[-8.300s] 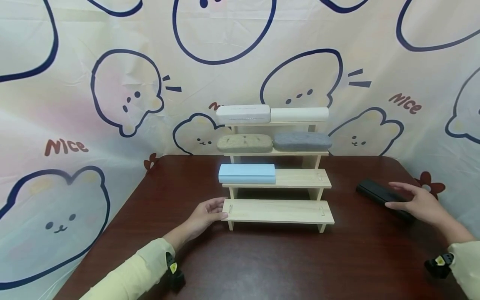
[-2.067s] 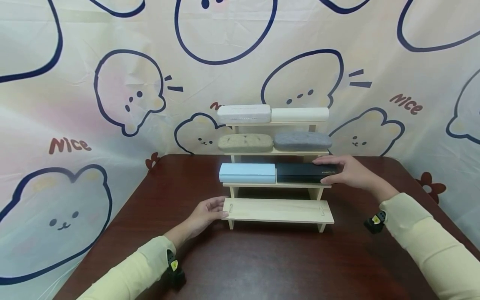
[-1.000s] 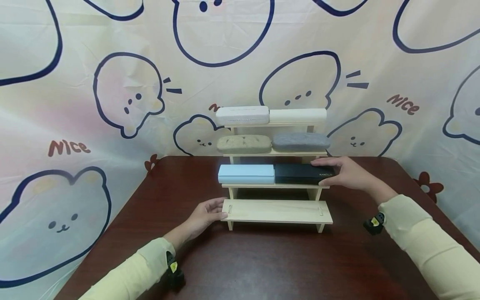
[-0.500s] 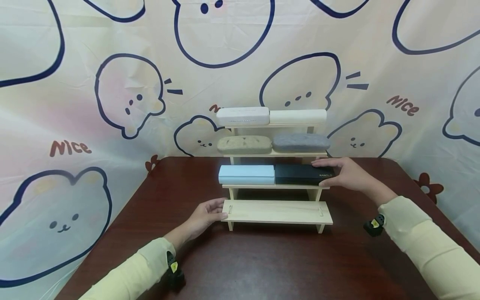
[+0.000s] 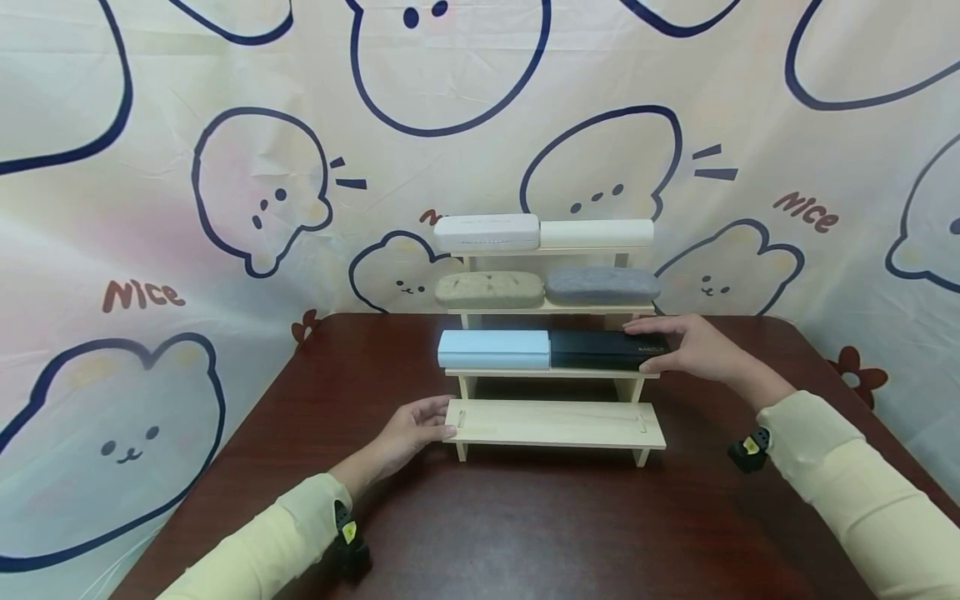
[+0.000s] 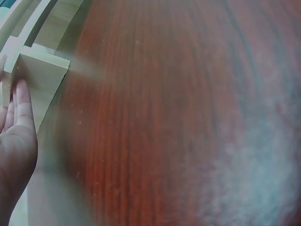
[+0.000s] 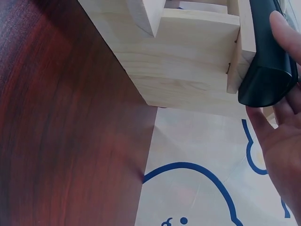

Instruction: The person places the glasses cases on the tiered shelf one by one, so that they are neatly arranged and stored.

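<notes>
My right hand (image 5: 697, 354) holds the right end of a black glasses case (image 5: 588, 348), thumb in front and fingers behind. The case lies on the second step from the bottom of a pale wooden stepped rack (image 5: 555, 423), end to end with a light blue glasses case (image 5: 493, 350). In the right wrist view, the black case's end (image 7: 268, 84) sticks out slightly past the step's edge. My left hand (image 5: 408, 429) grips the left end of the lowest step, thumb on its front edge; the left wrist view shows its fingers (image 6: 23, 106) against the wood.
Higher up the rack sit a green case (image 5: 489, 290) and a grey-blue case (image 5: 602, 285), with a white case (image 5: 486, 232) and a cream case (image 5: 596, 233) on top. The rack stands on a dark red-brown table (image 5: 540, 525); a printed cloth (image 5: 420, 67) hangs behind.
The right hand has brought the black glasses case from the tabletop at the right onto the rack, beside the light blue one. Over the last second both hands stay put.
</notes>
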`<state>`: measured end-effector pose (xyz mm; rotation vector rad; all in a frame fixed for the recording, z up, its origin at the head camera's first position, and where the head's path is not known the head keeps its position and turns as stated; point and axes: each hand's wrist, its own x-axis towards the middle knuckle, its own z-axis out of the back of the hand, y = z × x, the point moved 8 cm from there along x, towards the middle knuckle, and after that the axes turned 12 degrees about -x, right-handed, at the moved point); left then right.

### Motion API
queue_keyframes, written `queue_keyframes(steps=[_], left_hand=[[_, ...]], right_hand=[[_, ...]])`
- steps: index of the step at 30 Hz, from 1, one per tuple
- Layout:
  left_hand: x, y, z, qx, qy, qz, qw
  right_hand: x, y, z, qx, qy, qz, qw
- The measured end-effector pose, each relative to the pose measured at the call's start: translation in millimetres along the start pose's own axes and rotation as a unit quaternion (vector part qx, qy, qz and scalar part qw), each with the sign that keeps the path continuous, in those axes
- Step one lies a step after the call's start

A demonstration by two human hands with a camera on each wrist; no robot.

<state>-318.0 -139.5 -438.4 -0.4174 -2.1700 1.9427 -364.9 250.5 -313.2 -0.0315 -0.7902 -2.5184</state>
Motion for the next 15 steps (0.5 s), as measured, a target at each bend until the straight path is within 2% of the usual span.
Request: queue_keyframes(steps=[10,15], left_hand=[[-0.1,-3.6,4.8,0.023,-0.015,0.01,0.9996],[0.8,-10.9,10.7,0.064,-0.034,0.008,0.9973]], right_hand=[[-2.7,2,11,-0.001,-0.011,0.008,0.9999],[-9.7,5,19,-0.003,-0.015,-0.003,0.9999]])
